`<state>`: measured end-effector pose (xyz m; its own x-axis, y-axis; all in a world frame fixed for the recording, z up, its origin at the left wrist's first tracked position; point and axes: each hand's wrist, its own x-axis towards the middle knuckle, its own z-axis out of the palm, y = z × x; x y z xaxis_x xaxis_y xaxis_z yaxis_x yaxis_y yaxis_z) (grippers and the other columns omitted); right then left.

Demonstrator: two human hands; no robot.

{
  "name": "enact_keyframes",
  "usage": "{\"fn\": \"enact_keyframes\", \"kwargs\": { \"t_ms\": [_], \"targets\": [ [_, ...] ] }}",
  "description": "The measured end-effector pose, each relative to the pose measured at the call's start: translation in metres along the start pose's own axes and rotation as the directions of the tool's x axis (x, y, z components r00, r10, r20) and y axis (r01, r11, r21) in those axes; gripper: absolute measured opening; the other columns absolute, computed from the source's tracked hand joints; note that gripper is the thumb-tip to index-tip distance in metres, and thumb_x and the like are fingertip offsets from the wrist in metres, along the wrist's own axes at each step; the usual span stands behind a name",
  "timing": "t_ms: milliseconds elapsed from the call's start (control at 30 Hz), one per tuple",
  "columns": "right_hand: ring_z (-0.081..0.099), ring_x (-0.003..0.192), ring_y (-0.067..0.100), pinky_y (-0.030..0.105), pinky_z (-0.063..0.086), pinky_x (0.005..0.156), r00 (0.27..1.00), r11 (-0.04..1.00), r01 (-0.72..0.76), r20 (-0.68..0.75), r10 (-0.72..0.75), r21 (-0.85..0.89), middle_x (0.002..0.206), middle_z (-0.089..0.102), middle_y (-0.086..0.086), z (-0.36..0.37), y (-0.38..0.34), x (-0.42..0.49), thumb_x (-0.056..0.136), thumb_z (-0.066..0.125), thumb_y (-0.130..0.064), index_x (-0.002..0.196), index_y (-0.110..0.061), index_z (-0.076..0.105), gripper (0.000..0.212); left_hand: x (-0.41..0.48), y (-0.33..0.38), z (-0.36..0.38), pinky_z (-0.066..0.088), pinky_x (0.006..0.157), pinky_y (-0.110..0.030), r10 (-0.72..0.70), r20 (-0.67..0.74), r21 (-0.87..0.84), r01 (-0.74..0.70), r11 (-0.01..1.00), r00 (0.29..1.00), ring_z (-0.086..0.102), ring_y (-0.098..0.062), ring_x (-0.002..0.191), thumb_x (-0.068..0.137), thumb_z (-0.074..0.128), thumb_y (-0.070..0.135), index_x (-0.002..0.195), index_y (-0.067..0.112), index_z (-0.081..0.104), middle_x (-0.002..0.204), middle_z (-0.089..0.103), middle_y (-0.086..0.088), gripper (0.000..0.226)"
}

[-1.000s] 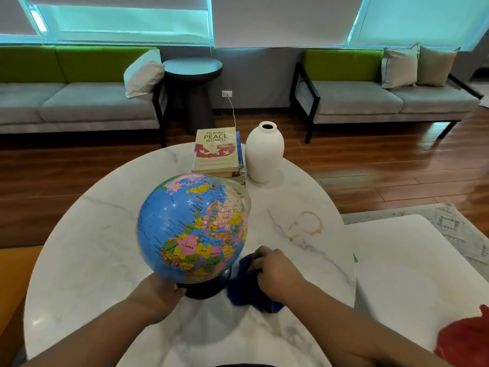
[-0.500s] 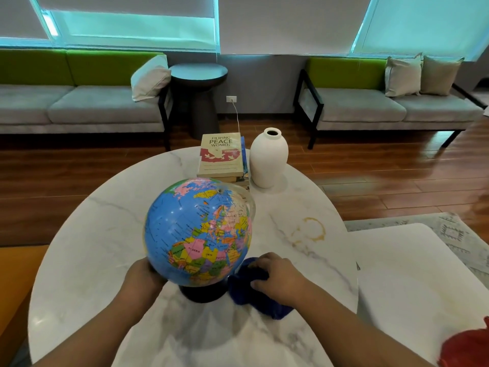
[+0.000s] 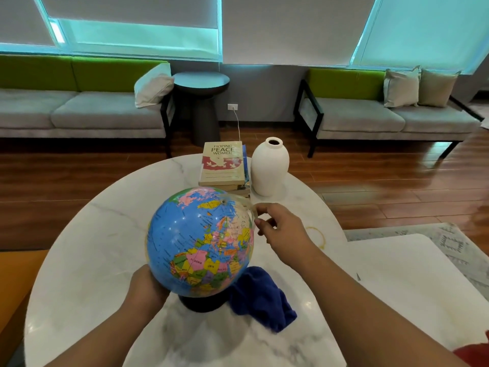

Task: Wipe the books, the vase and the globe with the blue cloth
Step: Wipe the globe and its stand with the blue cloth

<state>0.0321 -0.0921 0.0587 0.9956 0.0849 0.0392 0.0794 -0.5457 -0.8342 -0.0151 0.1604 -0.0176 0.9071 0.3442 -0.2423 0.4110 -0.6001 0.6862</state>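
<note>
A blue globe (image 3: 195, 239) on a black base stands near the front of the round marble table (image 3: 92, 247). My left hand (image 3: 146, 287) cups its lower left side, fingers hidden behind the ball. My right hand (image 3: 283, 229) is raised at the globe's upper right, its thumb and fingers curled at the clear plastic arc. The blue cloth (image 3: 262, 298) lies crumpled on the table beside the base, with no hand on it. A stack of books (image 3: 222, 165) and a white vase (image 3: 269, 168) stand side by side at the far edge.
A lower white table (image 3: 397, 274) adjoins on the right, with a red item (image 3: 473, 353) at its near corner. A yellowish ring stain (image 3: 316, 235) marks the marble. Sofas and a dark side table (image 3: 201, 83) line the far wall.
My right hand has let go of the blue cloth and risen to the globe's upper right side. The cloth stays on the table. My left hand remains on the globe.
</note>
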Motion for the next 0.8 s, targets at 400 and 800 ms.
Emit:
{"fn": "enact_keyframes", "kwargs": {
  "t_ms": [400, 800],
  "targets": [
    [0.066, 0.074, 0.009, 0.010, 0.052, 0.064, 0.994, 0.999, -0.024, 0.104, 0.020, 0.041, 0.093, 0.065, -0.002, -0.005, -0.020, 0.022, 0.095, 0.053, -0.006, 0.101, -0.017, 0.066, 0.018, 0.017, -0.009, -0.002, 0.042, 0.061, -0.032, -0.046, -0.049, -0.018, 0.046, 0.999, 0.998, 0.041, -0.020, 0.064, 0.085, 0.053, -0.007, 0.070, 0.003, 0.055, 0.067, 0.055, -0.010, 0.018],
    [0.066, 0.076, 0.014, 0.021, 0.056, 0.071, 0.989, 0.997, 0.073, 0.131, -0.072, -0.001, 0.089, 0.062, -0.003, 0.030, -0.048, 0.081, 0.095, 0.052, -0.006, 0.094, -0.017, 0.064, 0.016, 0.068, 0.003, -0.036, 0.041, 0.069, -0.034, -0.172, -0.065, -0.502, 0.117, 0.857, 0.983, 0.043, -0.020, 0.066, 0.084, 0.049, -0.022, 0.085, 0.000, 0.056, 0.069, 0.051, -0.007, 0.023]
  ]
}}
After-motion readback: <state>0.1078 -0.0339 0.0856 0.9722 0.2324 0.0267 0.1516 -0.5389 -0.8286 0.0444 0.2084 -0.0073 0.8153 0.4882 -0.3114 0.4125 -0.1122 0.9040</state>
